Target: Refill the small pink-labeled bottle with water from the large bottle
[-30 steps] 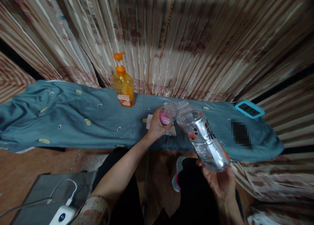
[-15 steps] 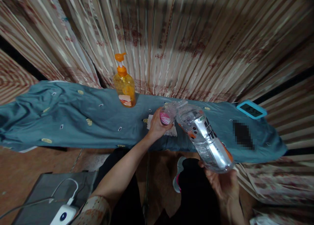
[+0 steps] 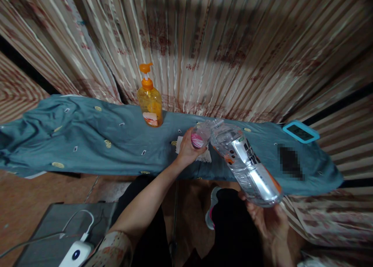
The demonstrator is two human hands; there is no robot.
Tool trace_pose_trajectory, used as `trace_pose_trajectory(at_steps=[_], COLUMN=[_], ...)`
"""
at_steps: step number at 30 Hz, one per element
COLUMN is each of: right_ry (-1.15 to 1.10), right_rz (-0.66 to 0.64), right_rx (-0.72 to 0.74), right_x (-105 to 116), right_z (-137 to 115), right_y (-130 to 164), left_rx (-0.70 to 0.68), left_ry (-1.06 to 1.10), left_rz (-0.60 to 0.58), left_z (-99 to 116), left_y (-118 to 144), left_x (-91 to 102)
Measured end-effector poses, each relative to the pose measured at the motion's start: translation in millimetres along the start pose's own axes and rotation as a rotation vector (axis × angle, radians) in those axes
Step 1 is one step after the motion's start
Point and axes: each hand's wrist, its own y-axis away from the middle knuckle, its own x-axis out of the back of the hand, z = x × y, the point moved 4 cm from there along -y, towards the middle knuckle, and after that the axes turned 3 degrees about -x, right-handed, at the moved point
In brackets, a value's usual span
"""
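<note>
Over blue cloth (image 3: 87, 138), clear labelled bottle (image 3: 247, 166) tilted in right hand (image 3: 266, 218), small cup (image 3: 199, 136)

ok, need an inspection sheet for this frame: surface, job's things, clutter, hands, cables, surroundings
Surface: narrow table under a wrinkled teal cloth, patterned with small motifs.
Job's things: large clear bottle tilted, its neck at the mouth of a small clear cup with a pink base; white paper lies under the cup.
Clutter: orange pump bottle upright at the back edge; blue-framed clock at the right end; a blurred-out dark patch beside it.
Hands: left hand grips the cup; right hand holds the bottle's base.
Cables: white cable runs to a white device on a grey case, lower left.
Surroundings: striped curtain behind; brown floor below.
</note>
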Motion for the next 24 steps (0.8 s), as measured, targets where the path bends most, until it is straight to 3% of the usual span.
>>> trace_pose_trajectory(at_steps=[24], right_ry=[0.103], right_rz=[-0.004], right_rx=[0.082], right_x=[9.7], right_z=[-2.6], right_y=[-0.8], left_rx=[0.02], left_ry=[0.017], left_rz=[-0.011], left_z=[1.7], left_y=[0.1], left_x=[0.1])
